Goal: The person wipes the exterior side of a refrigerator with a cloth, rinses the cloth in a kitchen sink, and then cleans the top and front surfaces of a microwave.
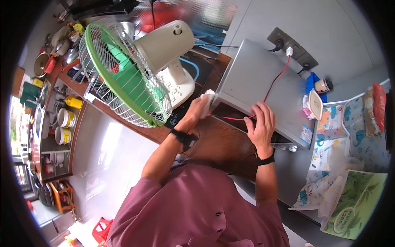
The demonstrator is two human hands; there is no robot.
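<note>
My left hand (pixel 196 109) is closed around a white cloth or tissue (pixel 208 100) beside the left edge of a grey metal-cased appliance (pixel 256 77). At the appliance's front edge, my right hand (pixel 261 123) has its fingers on or beside a red cord (pixel 230 118); whether it grips the cord cannot be told. The cord runs across the casing from a white plug (pixel 289 51) in the wall socket strip (pixel 293 48) and passes towards my left hand. A table fan with a green-rimmed cage (pixel 123 89) stands left of my left hand, near a black cooktop (pixel 203 68).
A wooden counter (pixel 213 145) lies before me. Several pots and pans stand at far left above shelves with white buckets (pixel 66 119). A white-lidded tub (pixel 315 103) and a blue container (pixel 312 81) sit at the appliance's right. A red stool (pixel 101 230) stands on the floor.
</note>
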